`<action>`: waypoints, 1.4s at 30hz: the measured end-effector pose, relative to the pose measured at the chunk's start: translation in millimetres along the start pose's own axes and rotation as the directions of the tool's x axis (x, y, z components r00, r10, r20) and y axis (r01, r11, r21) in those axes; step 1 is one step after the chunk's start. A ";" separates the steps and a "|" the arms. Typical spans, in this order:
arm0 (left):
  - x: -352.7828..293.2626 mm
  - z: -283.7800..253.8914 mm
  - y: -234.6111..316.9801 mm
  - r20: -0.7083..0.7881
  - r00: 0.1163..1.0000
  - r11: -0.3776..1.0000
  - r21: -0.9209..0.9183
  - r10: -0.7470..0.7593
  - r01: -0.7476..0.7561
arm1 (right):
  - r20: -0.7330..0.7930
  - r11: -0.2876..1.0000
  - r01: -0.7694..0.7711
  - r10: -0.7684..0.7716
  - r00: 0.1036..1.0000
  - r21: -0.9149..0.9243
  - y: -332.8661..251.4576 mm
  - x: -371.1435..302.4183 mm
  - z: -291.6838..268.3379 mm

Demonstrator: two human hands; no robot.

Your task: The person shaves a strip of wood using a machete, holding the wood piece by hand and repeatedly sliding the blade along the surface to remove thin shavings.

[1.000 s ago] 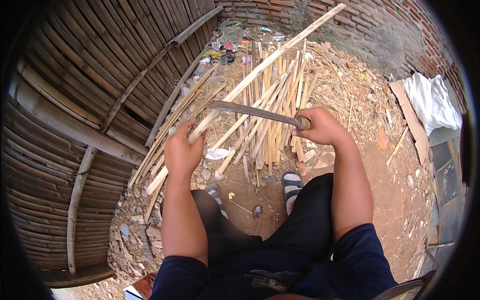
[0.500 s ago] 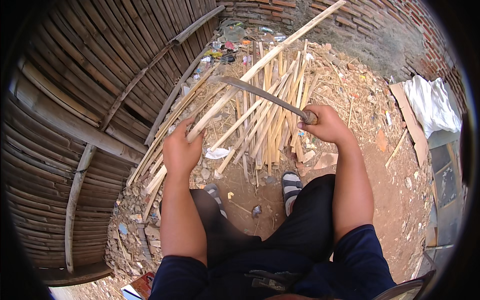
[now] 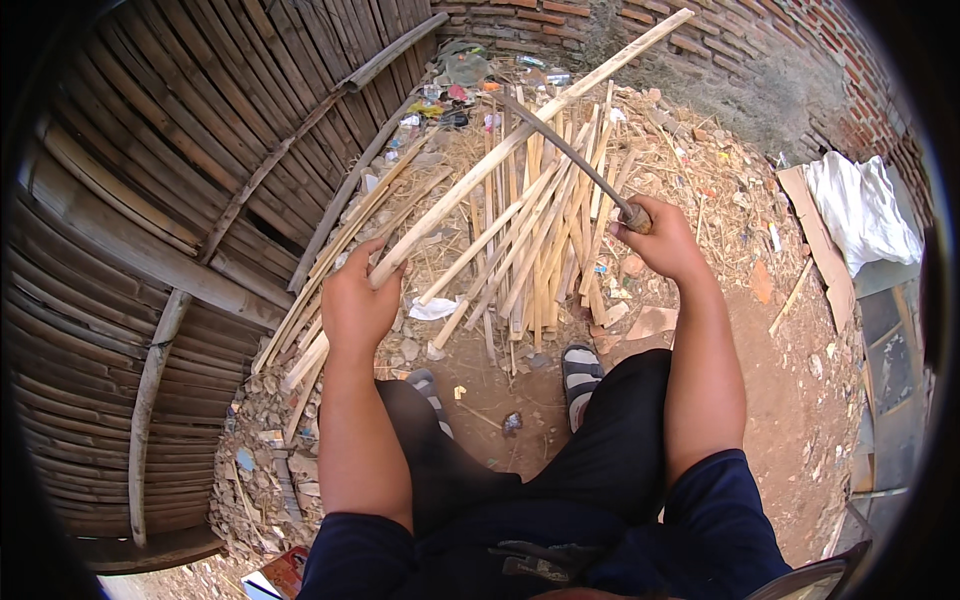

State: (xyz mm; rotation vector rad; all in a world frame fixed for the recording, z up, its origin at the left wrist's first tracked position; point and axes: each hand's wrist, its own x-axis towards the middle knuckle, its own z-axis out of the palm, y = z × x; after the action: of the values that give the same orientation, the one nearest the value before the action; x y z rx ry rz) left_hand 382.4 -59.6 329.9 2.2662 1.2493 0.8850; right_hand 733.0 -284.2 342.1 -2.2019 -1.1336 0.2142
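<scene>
My left hand point(image 3: 360, 300) is closed round the near end of a long pale wooden strip point(image 3: 470, 184), which slants up and away to the right toward the brick wall. In my right hand point(image 3: 655, 238) is the wooden handle of a long machete point(image 3: 575, 155) with a dark blade. The blade lies across the strip, its tip reaching past it on the far left side; whether it touches the wood I cannot tell. Beneath them, a loose pile of split strips point(image 3: 545, 245) rests on the ground.
A slatted bamboo wall point(image 3: 130, 240) rises at the left, with more strips point(image 3: 345, 235) lying along its foot. The brick wall point(image 3: 740, 60) closes the far side. Litter point(image 3: 460, 70) lies in the far corner. At the right are a white sack point(image 3: 865, 210) and a cardboard piece point(image 3: 820, 245).
The machete has slid farther along the strip, away from my left hand, and its blade now points more steeply away. My right hand has shifted slightly right; the strip has barely moved.
</scene>
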 end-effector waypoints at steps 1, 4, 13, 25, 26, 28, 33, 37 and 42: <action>-0.3 0.3 2.0 0.002 1.000 1.000 -0.008 -0.008 0.009 | 0.039 1.000 0.029 -0.029 0.999 -0.004 -4.9 -2.9 2.5; -0.9 3.3 1.3 0.000 1.000 1.000 -0.020 -0.011 0.011 | 0.140 0.971 0.230 -0.219 0.966 -0.069 -23.3 -9.7 14.1; -0.7 -1.4 -3.4 0.007 1.000 1.000 -0.002 -0.018 0.018 | 0.073 0.998 0.062 -0.063 0.995 0.013 -11.6 -2.3 2.8; -1.9 3.0 -1.2 0.031 1.000 0.999 0.038 0.005 -0.007 | 0.248 0.954 0.293 -0.269 0.931 -0.064 -26.2 -11.3 13.4; -1.8 2.1 -2.2 0.035 0.999 0.998 0.058 0.004 -0.006 | 0.296 0.960 0.264 -0.225 0.928 -0.097 -38.2 -12.5 8.3; -1.4 2.2 -3.8 0.035 0.999 0.999 0.050 -0.005 0.004 | 0.197 0.974 0.219 -0.202 0.959 -0.065 -30.6 -11.0 9.5; -0.5 0.9 1.0 0.034 0.999 1.000 0.003 -0.018 0.018 | -0.109 1.000 -0.027 0.026 0.994 -0.007 -3.8 -2.3 -2.4; -1.9 1.4 2.3 -0.005 0.999 0.999 0.003 0.032 -0.032 | -0.014 0.998 -0.053 0.053 0.998 0.024 0.9 -3.0 -4.2; -3.2 7.1 -0.8 -0.014 0.998 0.998 0.002 0.064 -0.064 | 0.221 0.963 0.270 -0.258 0.940 -0.024 -21.0 -10.7 12.9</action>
State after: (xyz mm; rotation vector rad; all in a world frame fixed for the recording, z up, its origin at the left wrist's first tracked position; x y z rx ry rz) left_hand 385.5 -62.2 323.3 2.3165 1.1891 0.9247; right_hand 707.0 -277.6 343.3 -2.0813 -1.5579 0.3161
